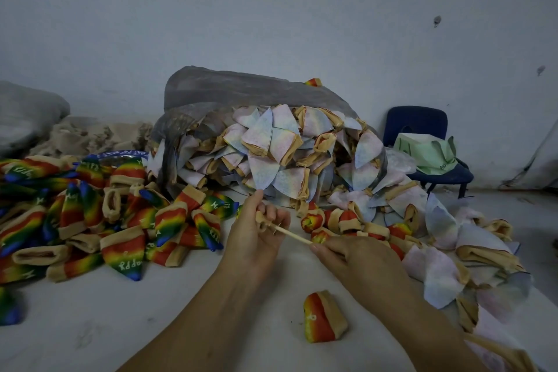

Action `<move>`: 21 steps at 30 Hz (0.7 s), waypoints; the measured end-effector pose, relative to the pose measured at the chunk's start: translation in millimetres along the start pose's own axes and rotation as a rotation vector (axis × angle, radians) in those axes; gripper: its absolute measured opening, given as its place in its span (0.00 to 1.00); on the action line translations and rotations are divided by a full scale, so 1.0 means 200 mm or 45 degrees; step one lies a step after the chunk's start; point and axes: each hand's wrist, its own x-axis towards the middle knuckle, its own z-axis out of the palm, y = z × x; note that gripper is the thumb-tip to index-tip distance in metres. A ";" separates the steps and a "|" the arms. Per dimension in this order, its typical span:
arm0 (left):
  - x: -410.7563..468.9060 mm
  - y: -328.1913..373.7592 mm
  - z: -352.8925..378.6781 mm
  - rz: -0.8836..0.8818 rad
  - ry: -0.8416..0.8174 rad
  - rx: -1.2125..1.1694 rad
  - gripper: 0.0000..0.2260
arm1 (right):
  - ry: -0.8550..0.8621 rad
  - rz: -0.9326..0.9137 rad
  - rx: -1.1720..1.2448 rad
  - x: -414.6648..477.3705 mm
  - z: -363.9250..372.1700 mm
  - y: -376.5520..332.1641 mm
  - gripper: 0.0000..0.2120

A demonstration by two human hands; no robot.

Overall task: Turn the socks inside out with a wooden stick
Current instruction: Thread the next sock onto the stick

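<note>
Gripping a sock (261, 218) is the left hand (256, 238); right hand (354, 257) pinches stick (294, 235).

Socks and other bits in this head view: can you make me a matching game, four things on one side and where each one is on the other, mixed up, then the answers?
Things
1. rainbow socks
2. pale socks
3. wooden stick
4. blue chair

Places
A. far right, by the wall
B. pinched by the right hand, tip in the sock that the left hand grips
C. heaped at left
D. spilling from the grey bag

Pairs: 1-C, 2-D, 3-B, 4-A
</note>
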 end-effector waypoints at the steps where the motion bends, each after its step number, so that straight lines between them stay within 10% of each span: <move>1: -0.01 0.00 0.00 -0.009 -0.018 0.027 0.17 | -0.003 -0.008 0.009 0.00 0.00 0.01 0.25; 21: -0.01 -0.02 0.01 -0.026 -0.077 0.184 0.21 | 0.022 0.076 0.006 0.00 -0.06 0.02 0.28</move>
